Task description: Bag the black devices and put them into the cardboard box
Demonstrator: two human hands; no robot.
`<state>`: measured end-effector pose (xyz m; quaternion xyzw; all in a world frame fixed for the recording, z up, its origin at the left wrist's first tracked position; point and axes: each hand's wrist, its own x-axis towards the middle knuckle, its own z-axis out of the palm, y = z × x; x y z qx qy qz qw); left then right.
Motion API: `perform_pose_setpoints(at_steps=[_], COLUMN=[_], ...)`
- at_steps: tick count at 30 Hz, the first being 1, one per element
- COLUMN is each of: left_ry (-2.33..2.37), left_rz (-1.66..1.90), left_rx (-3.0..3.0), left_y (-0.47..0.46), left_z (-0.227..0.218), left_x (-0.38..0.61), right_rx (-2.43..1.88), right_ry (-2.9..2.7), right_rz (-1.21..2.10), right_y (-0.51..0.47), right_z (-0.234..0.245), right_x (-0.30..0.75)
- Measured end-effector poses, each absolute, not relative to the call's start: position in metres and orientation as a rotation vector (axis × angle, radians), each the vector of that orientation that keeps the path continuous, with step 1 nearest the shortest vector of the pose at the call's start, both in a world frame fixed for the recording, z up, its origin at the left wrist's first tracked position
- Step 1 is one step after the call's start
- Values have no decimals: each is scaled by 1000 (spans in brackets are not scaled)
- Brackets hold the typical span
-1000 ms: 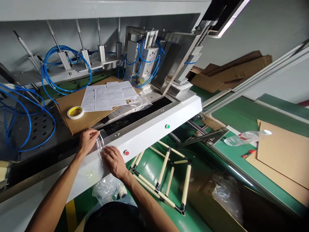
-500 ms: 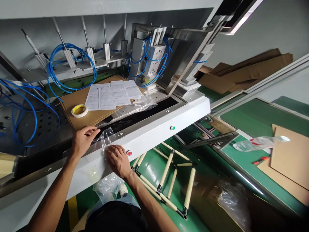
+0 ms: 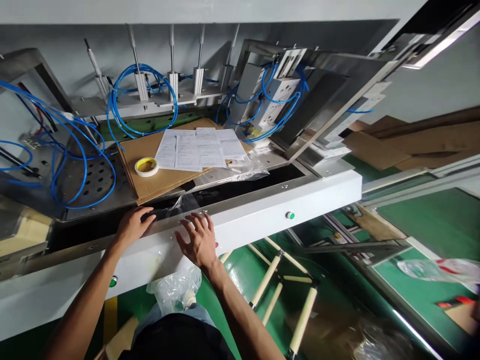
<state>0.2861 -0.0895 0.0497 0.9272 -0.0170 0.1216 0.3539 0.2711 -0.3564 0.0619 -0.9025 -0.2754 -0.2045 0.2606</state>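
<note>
In the head view, the left hand (image 3: 132, 226) lies flat, fingers together, on the steel rim of the white machine panel (image 3: 262, 220). Its fingertips touch the left end of a clear plastic film (image 3: 182, 204). The film lies across the rim, at 1 o'clock from that hand. The right hand (image 3: 198, 242) is spread wide, palm down on the panel, its fingertips (image 3: 195, 218) reaching the film's near edge. A yellow tape roll (image 3: 146, 166) sits on cardboard (image 3: 165, 181) at 12 o'clock from the left hand, and printed sheets (image 3: 202, 147) lie at 12 o'clock from the right. A green button (image 3: 289, 215) is at 3 o'clock.
</note>
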Motion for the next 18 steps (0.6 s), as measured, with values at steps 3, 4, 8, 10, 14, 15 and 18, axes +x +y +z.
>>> perform_pose_setpoints(at_steps=[3, 4, 8, 10, 14, 15, 18], left_ry=[25, 45, 95, 131, 195, 209, 235], left_rz=[247, 226, 180, 198, 305, 351, 513], left_rx=[2344, 2321, 2197, 2140, 2112, 2122, 2180], left_y=[-91, -90, -86, -82, -74, -74, -76], left_z=[49, 49, 43, 39, 40, 43, 54], left_x=[295, 296, 300, 301, 300, 298, 282], right_rx=[-2496, -2510, -2538, -2558, -2606, -2610, -2611], right_ry=[-809, -824, -803, -765, -782, -790, -774], right_rz=[-477, -455, -407, -403, -354, -352, -396], right_y=[-354, -354, -362, -367, -375, -376, -374], right_z=[56, 53, 42, 40, 42, 43, 42], right_x=[279, 280, 277, 276, 276, 276, 276])
